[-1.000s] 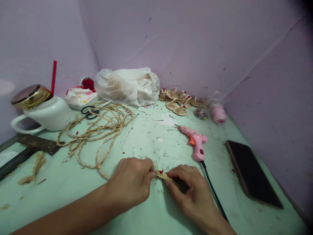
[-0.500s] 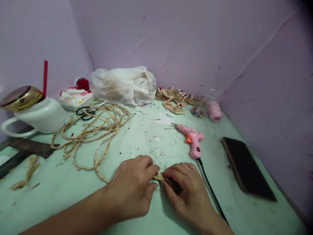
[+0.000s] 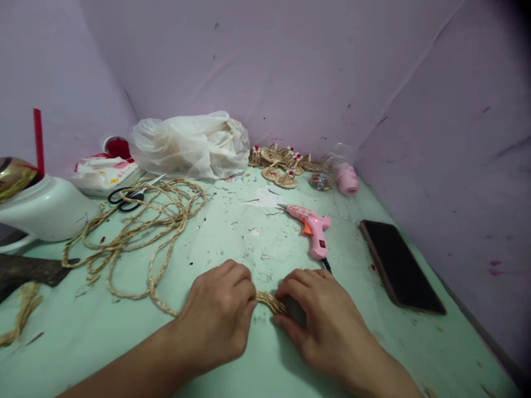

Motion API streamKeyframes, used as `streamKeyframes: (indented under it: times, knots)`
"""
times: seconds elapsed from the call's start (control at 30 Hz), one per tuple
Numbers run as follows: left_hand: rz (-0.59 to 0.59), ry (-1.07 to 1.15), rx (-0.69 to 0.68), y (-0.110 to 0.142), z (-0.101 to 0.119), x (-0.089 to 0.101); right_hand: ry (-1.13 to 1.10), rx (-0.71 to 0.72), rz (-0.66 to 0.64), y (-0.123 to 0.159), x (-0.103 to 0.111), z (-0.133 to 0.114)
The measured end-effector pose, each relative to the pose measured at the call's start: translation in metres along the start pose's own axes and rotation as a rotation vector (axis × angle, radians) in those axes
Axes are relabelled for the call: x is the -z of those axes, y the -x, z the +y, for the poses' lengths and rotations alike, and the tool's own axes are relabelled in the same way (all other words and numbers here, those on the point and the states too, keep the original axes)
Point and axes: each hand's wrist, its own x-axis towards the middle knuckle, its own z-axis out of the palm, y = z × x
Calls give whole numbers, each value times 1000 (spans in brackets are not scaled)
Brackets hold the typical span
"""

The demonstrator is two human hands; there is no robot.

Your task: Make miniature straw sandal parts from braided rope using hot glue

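While leaving slack in the braided fiber cord (image 3: 181, 222) left of the grip, pinch firmly but lightly: left hand (image 3: 222, 309) curled closed on one end of the layered braided strip (image 3: 270, 301), right hand (image 3: 327, 326) gripping the other. Best hold the rows flat between, fingertips clear of the hot-glue gun (image 3: 318, 237) beyond the right-hand grip.

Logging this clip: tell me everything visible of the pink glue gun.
The glue gun lies on its side on the pale green tabletop, touched by neither hand. Its pink body looks like plastic, with a grey, metal-looking nozzle pointing left, an orange trigger and a small orange glow above the grip. A red switch sits low on the grip; from its end a black cord runs out of sight behind the right hand.
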Motion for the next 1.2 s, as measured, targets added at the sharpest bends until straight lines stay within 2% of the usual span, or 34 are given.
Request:
streamKeyframes:
  times: [0.17, 0.47, 0.63, 0.73, 0.97, 1.2]
  knots:
    - [-62, -87, 32, -6, 3, -1, 64, 56, -73, 0, 9, 1]
    - [-146, -103, 60, -10, 5, -1, 144, 155, -17, 1, 0, 3]
    - [-147, -85, 75, -12, 5, -1, 43, 70, -54, 6, 11, 10]
    - [-130, -90, 66, -12, 4, -2, -16, 29, -16, 11, 19, 18]
    - [-116, -81, 55, -12, 3, -3, 127, 307, 49, 11, 9, 18]
    - [-131, -76, 59, -13, 2, -2, 255, 371, 152, 14, 0, 13]
